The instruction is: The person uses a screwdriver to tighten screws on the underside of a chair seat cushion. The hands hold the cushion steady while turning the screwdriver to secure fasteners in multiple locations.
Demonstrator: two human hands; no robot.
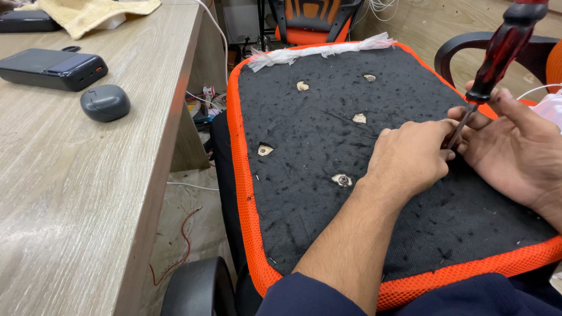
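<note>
Both hands meet on the upturned chair seat (328, 146), black fabric edged orange; the left hand (410, 158) and right hand (515, 140) have fingers closed around a red-handled screwdriver (497, 58). A wooden bench (76, 193) stands left.

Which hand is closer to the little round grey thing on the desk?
The left hand. It rests on the black underside of the seat, the nearer side to the grey oval case on the desk. The right hand is farther, beside the screwdriver.
</note>
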